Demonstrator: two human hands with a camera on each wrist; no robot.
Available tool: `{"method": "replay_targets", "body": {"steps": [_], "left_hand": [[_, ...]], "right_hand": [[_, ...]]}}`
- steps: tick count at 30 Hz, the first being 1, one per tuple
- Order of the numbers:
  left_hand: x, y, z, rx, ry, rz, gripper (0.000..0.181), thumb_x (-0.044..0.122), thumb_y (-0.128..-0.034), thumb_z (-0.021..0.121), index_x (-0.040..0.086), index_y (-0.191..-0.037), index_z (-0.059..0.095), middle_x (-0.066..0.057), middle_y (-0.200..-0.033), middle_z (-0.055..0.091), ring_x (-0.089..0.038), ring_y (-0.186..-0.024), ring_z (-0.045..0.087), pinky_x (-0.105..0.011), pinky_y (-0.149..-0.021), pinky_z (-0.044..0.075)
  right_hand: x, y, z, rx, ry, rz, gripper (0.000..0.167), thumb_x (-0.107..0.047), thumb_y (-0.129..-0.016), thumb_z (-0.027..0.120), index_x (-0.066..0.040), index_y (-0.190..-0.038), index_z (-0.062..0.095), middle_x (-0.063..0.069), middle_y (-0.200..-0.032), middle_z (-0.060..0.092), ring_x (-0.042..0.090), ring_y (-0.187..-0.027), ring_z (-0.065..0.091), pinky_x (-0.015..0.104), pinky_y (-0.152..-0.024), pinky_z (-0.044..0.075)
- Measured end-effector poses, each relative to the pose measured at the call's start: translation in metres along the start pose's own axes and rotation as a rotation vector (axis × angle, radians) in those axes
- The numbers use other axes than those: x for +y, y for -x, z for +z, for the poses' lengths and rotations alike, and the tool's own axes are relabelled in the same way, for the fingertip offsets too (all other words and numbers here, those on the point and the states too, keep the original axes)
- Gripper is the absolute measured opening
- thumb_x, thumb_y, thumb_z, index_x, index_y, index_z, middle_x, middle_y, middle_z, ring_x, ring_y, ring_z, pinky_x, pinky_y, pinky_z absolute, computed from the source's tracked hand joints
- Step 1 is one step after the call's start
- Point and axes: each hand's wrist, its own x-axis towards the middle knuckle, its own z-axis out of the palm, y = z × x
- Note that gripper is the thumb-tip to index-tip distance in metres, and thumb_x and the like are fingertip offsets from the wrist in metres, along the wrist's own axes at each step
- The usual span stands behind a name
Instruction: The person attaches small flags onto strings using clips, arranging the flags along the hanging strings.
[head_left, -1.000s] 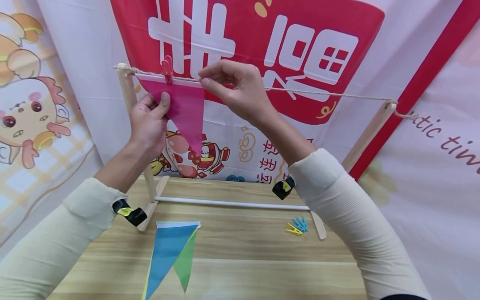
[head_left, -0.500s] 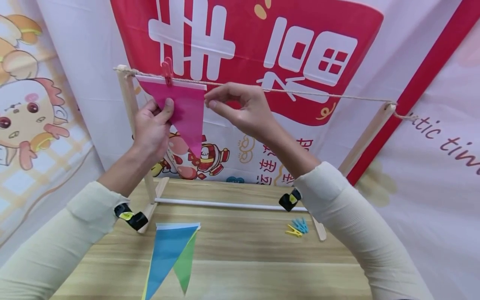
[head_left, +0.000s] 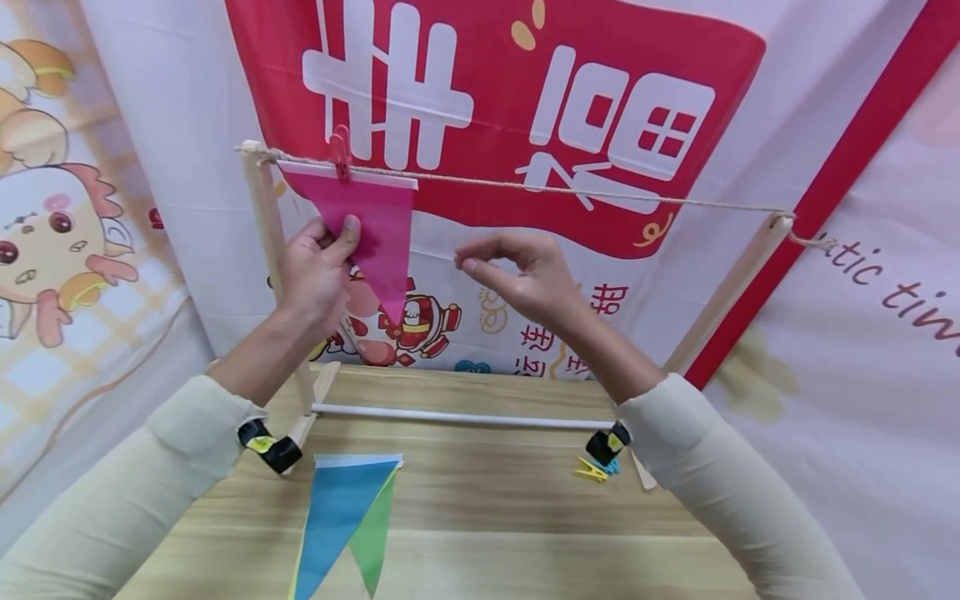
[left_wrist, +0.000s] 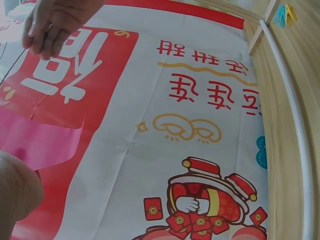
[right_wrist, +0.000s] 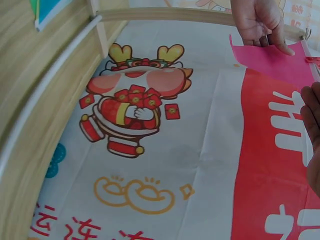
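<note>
A pink triangular pennant (head_left: pixel 378 225) hangs from a twine line (head_left: pixel 600 192), with a red clothespin (head_left: pixel 341 157) clamped over its white top strip. My left hand (head_left: pixel 318 267) pinches the pennant's left edge, thumb in front and fingers behind. To the right of the pennant, my right hand (head_left: pixel 525 271) hovers below the line, fingers loosely bent and holding nothing. In the right wrist view the left thumb lies on the pink pennant (right_wrist: pixel 275 60). The left wrist view has the right hand (left_wrist: pixel 57 25) apart from the pennant.
Blue (head_left: pixel 345 508) and green (head_left: pixel 371 533) pennants lie on the wooden table (head_left: pixel 487 558). A yellow clothespin (head_left: pixel 591 471) and blue ones, partly hidden by the right wrist camera, lie at the right. Wooden posts (head_left: pixel 731 292) and a white rod (head_left: pixel 465 417) form the stand.
My right hand has let go of the pennant's top right corner and moved down and to the right. The left hand still pinches the pennant, slightly lower in view.
</note>
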Motion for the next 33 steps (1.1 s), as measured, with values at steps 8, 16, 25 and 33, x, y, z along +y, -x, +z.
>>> {"method": "replay_targets", "body": {"steps": [8,16,25,33], "left_hand": [[-0.013,0.006,-0.010,0.003,-0.015,-0.019,0.039,0.030,-0.1057,0.075,0.009,-0.138,0.070,-0.002,-0.125,0.070,-0.018,-0.114,0.065,-0.017,-0.094,0.062],[-0.025,0.011,-0.019,-0.017,0.012,-0.031,0.027,0.028,-0.1060,0.076,0.009,-0.124,0.073,-0.002,-0.110,0.070,-0.015,-0.099,0.066,-0.020,-0.089,0.064],[-0.034,0.015,-0.019,-0.016,-0.013,-0.046,0.025,0.027,-0.1060,0.077,0.009,-0.123,0.073,-0.002,-0.109,0.071,-0.014,-0.096,0.069,-0.019,-0.089,0.066],[-0.042,0.021,-0.028,-0.041,-0.026,-0.060,0.021,0.026,-0.1094,0.072,0.011,-0.124,0.071,0.001,-0.106,0.075,-0.010,-0.093,0.075,-0.022,-0.090,0.068]], "right_hand": [[0.021,0.037,-0.008,0.020,0.001,0.084,0.021,-0.003,-0.103,0.079,-0.001,-0.123,0.083,0.016,-0.117,0.086,0.016,-0.108,0.081,0.024,-0.094,0.067],[0.034,0.074,-0.018,0.044,-0.005,0.218,0.020,-0.007,-0.104,0.079,-0.005,-0.123,0.084,0.013,-0.119,0.084,0.014,-0.107,0.078,0.023,-0.089,0.066],[0.047,0.105,-0.025,0.080,-0.019,0.320,0.017,-0.007,-0.105,0.079,-0.004,-0.121,0.084,0.017,-0.118,0.085,0.008,-0.103,0.080,0.021,-0.092,0.066],[0.058,0.124,-0.029,0.076,-0.035,0.339,0.016,-0.005,-0.106,0.078,-0.001,-0.121,0.083,0.019,-0.118,0.085,0.007,-0.105,0.081,0.021,-0.095,0.067]]}}
